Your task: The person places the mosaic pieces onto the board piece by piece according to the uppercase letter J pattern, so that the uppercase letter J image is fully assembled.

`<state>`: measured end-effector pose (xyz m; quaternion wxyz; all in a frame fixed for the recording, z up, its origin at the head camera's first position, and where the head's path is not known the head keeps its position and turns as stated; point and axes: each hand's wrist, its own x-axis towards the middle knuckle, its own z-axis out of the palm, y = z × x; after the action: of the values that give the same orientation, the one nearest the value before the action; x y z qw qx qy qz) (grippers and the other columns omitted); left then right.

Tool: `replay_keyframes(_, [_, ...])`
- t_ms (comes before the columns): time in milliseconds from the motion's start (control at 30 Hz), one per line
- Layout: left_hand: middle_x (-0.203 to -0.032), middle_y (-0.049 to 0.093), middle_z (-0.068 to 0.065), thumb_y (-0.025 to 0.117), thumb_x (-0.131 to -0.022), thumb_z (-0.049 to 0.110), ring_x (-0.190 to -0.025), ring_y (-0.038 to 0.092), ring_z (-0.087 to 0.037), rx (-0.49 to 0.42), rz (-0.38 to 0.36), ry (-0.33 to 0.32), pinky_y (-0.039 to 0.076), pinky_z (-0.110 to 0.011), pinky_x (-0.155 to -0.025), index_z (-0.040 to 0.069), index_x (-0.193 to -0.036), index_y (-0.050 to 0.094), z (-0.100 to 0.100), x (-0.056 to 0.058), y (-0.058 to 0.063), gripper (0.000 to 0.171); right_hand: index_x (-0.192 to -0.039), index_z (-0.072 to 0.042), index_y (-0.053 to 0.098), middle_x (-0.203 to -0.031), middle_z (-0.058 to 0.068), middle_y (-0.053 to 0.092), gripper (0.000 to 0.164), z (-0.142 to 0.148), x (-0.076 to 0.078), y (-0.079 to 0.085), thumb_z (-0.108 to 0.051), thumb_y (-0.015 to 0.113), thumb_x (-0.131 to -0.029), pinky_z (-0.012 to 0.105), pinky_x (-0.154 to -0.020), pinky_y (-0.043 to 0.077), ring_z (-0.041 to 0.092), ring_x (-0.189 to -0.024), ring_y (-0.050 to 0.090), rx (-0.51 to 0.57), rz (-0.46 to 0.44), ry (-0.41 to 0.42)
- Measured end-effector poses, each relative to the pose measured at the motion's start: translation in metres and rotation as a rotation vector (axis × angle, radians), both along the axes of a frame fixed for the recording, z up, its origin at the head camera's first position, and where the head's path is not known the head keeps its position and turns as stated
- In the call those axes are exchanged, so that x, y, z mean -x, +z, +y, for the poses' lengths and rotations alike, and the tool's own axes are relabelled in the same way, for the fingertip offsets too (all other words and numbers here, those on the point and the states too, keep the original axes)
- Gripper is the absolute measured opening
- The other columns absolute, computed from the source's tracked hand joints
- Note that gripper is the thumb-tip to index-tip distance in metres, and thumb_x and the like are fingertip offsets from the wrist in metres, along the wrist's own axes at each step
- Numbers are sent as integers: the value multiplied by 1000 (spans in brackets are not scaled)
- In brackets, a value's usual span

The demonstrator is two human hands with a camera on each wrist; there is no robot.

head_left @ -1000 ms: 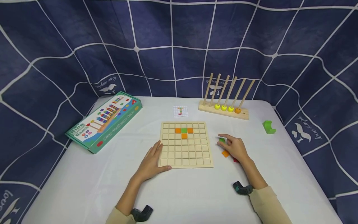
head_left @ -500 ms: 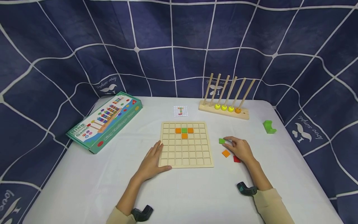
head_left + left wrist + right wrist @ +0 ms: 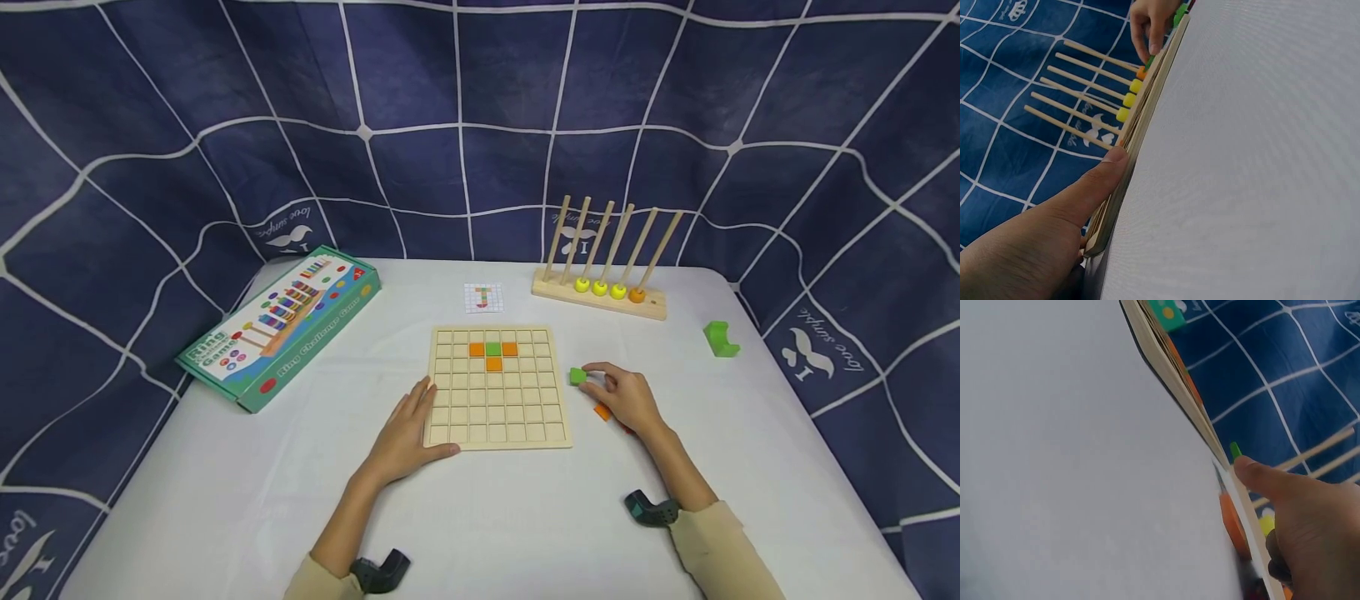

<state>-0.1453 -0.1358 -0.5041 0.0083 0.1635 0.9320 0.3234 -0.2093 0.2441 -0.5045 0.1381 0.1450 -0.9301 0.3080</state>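
Note:
My right hand (image 3: 626,398) pinches a green square tile (image 3: 577,377) just off the right edge of a wooden grid board (image 3: 517,417). In the right wrist view, the same green tile (image 3: 1235,450) shows at the thumb tip. An orange tile (image 3: 602,412) lies beneath that hand, and a red tile is mostly hidden by it. My left hand (image 3: 401,437) rests along the board's left edge with straight fingers, its thumb at the near edge. On the board, one green tile (image 3: 492,349) sits between two orange tiles, with a third orange tile (image 3: 493,364) below it.
Behind the board lies a small pattern card (image 3: 483,298). A wooden peg stand (image 3: 600,296) with yellow and orange beads is at the back right. A green curved block (image 3: 722,339) lies farther right, and a green game box (image 3: 281,325) at the left.
My right hand first drew back a little from the green tile, then took it and moved it left toward the board. The left hand has stayed in place.

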Motion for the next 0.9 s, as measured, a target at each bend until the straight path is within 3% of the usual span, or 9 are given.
replay_keyframes(533, [-153, 12, -13, 74, -68, 56, -139, 11, -28, 4, 9, -3, 10, -43, -111, -1, -145, 22, 0, 0, -2, 108, -104, -17, 69, -47, -12, 33, 31, -74, 8, 1, -37, 71, -80, 22, -41, 23, 3, -42, 25, 7, -5, 167])
replay_keyframes(900, [-153, 12, -13, 72, -68, 58, -139, 12, -29, 5, 1, -3, 11, -45, -111, 0, -145, 22, -1, 1, -2, 108, -104, -16, 69, -47, -13, 35, 31, -111, 17, 0, -37, 70, -81, 21, -40, 26, 2, -41, 27, 14, 28, 223])
